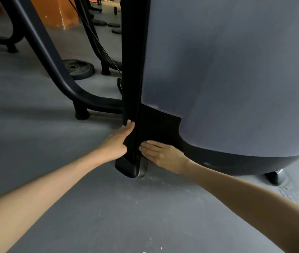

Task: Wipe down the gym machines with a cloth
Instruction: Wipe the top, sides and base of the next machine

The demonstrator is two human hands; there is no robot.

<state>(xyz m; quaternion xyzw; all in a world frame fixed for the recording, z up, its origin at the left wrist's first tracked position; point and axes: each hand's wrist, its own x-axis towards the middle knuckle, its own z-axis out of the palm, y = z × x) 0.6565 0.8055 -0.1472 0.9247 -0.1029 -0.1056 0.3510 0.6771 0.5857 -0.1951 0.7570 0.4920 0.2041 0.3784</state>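
Observation:
A gym machine fills the right side, with a large grey shroud (236, 79) and a black upright post (132, 70) that runs down to a foot on the floor. My left hand (117, 141) presses with straight fingers against the left face of the post, just above the foot. My right hand (163, 154) lies flat on the black lower panel (159, 125) to the right of the post. I cannot make out a cloth against the black surfaces under either hand.
The floor (108, 216) is grey rubber. A curved dark frame leg (53, 57) of the machine stands to the left. A weight plate (78, 68) lies behind it, with more plates farther back. An orange pillar (59, 11) rises at the top left.

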